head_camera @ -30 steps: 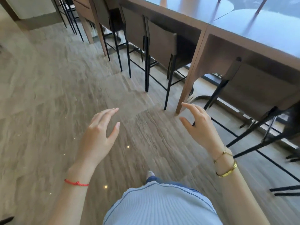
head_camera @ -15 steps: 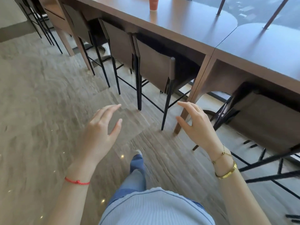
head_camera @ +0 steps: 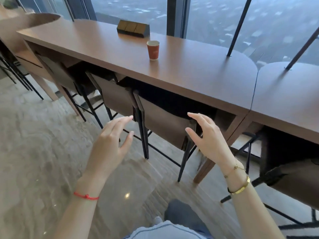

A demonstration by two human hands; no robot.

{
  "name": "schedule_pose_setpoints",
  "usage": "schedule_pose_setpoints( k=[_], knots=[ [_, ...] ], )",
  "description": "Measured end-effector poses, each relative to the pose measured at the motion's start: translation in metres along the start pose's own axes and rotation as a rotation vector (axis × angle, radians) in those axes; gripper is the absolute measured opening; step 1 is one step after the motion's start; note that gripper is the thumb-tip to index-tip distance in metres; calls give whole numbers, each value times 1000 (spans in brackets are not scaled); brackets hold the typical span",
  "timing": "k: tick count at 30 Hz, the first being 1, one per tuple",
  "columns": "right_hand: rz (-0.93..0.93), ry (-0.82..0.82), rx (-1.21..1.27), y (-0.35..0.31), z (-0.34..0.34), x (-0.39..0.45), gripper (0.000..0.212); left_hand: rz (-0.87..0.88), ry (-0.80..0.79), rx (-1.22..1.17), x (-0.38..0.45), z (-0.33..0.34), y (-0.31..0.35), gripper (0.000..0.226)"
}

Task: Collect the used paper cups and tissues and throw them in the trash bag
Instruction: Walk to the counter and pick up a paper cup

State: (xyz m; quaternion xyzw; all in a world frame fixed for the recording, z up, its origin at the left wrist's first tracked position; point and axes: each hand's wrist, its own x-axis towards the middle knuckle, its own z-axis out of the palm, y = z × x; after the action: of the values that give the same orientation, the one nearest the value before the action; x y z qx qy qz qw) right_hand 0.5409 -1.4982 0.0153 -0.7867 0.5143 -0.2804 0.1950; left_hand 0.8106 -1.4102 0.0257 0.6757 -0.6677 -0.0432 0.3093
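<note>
One paper cup (head_camera: 153, 50) is seen upright on the long wooden counter (head_camera: 189, 73), well apart from both hands and beyond them — up and ahead across the counter's near edge. From the left hand (head_camera: 110, 144) it lies ahead and to the right; from the right hand (head_camera: 207, 140) it lies ahead and to the left, so that it falls roughly between the two lines of reach. Neither hand is plainly nearer, though the right hand is held slightly closer to the counter edge, just in front of a chair back (head_camera: 164, 125). The cup's long axis is vertical, its open mouth turned upward, so a grasp around the side wall would be called for rather than one from the rim.

Both hands are held open and empty, fingers loosely spread and slightly curled, palms turned inward toward each other; nothing is gripped by either.

The cup is red-orange with a pale rim and a pale interior; whether anything remains inside cannot be told. A dark box (head_camera: 133, 28) is set farther back on the counter, beyond the cup from the hands and not touching it. No tissues and no trash bag are visible here.
</note>
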Motion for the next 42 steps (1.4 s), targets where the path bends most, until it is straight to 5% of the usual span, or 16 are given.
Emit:
schedule_pose_setpoints(
  k=[14, 24, 31, 42],
  knots=[
    [-5, 55, 24, 48, 67, 284, 48, -48, 34, 2, 235, 66, -122, 41],
    [31, 40, 124, 59, 106, 453, 78, -18, -3, 41, 369, 105, -170, 42],
    [138, 45, 204, 60, 136, 507, 92, 13, -155, 64, 420, 130, -199, 42],
    [228, 189, 292, 49, 166, 522, 59, 145, -207, 63, 437, 135, -227, 38]
  ],
)
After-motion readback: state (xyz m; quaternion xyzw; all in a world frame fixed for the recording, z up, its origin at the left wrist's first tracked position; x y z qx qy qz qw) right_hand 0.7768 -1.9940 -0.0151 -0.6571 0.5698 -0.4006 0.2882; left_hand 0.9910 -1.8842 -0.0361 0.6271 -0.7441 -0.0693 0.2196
